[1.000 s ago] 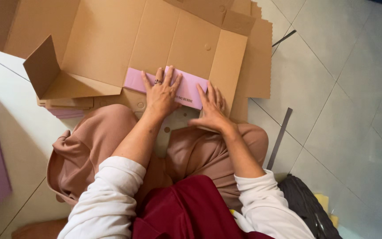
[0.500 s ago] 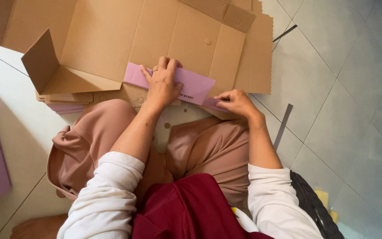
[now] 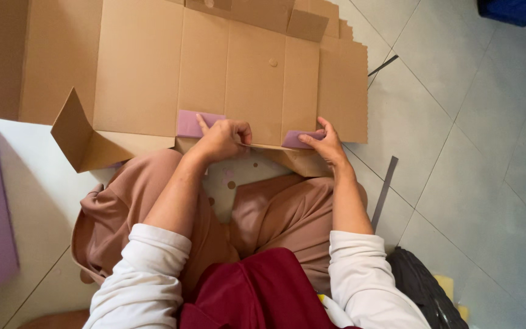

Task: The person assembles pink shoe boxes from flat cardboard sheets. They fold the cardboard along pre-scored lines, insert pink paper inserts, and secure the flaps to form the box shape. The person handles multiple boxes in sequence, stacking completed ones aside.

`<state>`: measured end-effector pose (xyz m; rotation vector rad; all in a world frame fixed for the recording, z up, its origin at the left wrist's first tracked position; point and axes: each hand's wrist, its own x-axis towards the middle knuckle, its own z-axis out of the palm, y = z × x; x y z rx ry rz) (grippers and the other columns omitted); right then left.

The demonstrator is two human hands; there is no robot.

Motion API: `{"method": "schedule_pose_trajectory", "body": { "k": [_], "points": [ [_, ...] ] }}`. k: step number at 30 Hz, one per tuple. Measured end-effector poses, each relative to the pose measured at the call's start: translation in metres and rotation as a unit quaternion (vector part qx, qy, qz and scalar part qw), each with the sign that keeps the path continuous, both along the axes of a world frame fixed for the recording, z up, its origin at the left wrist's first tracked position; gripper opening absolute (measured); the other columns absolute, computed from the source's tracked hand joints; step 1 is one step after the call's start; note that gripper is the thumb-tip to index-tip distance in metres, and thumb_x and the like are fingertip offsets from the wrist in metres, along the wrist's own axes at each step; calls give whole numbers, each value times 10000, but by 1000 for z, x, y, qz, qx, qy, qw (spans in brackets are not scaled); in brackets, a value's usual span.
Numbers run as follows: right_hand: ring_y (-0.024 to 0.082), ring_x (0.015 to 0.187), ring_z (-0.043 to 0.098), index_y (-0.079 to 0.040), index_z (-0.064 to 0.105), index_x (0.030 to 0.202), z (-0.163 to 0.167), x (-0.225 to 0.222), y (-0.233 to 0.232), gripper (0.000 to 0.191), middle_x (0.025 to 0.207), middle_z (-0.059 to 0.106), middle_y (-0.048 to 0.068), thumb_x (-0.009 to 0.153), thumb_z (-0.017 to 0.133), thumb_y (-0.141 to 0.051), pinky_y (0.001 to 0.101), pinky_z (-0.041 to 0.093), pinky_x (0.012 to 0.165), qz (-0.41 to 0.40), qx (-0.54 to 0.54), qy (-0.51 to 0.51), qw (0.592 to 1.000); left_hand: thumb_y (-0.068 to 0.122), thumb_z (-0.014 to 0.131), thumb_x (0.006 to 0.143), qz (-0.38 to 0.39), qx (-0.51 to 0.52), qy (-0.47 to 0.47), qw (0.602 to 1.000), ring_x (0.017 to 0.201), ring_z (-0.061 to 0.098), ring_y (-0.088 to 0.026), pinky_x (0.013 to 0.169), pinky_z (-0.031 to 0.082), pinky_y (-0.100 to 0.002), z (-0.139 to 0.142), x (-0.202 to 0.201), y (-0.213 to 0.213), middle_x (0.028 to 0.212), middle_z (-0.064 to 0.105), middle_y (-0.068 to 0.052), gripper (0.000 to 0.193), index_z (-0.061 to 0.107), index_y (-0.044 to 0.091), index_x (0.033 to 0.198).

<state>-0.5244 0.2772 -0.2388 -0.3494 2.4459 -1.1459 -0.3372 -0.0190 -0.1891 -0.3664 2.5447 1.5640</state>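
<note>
Head view: left hand [image 3: 221,140] clenched on the near edge of a flat cardboard sheet [image 3: 226,67]; right hand [image 3: 327,145] apparently pinching a purple flap [image 3: 302,138] (partly hidden) on that same edge.

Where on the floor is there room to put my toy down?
Bare tiles lie right of the cardboard, between it and the black bag. It is crowded by the knees, where the left hand and right hand fold the purple flap.

The single head-worn view looks steeply down from close above the seated person's lap, facing the flattened cardboard box [image 3: 226,67] at twelve o'clock, tiled floor [image 3: 476,152] toward three.
</note>
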Motion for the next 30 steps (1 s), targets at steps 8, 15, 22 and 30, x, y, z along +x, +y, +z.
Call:
{"method": "schedule_pose_trajectory", "body": {
  "k": [8, 15, 22, 30],
  "points": [
    [94, 892, 616, -24, 600, 1435, 24, 18, -29, 611, 1010, 685, -4, 850, 738, -135, 261, 546, 817, -48, -196, -44, 979, 118, 839, 696, -32, -48, 16, 998, 1041, 675, -209, 1002, -152, -875, 2, 5, 5, 917, 742, 74, 176, 721, 202, 795],
    [318, 841, 652, 0, 627, 1374, 54, 50, -79, 591, 947, 644, 168, 788, 677, -52, 410, 533, 740, 90, 104, 300, 944, 122, 852, 714, -41, -34, -4, 999, 1021, 684, -199, 1035, -148, -873, -3, 5, 4, 884, 737, 65, 170, 723, 200, 793],
    [308, 894, 668, -34, 619, 1402, 49, 51, -73, 610, 1006, 631, 148, 793, 647, -20, 393, 560, 783, 77, 73, 258, 960, 109, 854, 605, 29, -13, 3, 999, 939, 710, -223, 1080, -117, -839, -7, -1, 3, 848, 750, 33, 239, 722, 181, 790],
    [193, 1004, 702, 1, 638, 1332, 40, 4, -57, 521, 1171, 741, 140, 814, 680, -29, 304, 574, 796, -16, -30, 4, 999, 115, 822, 628, 38, -11, 16, 999, 942, 723, -231, 1070, -105, -856, -9, 2, 1, 845, 760, 25, 183, 729, 170, 775]
  ]
}}
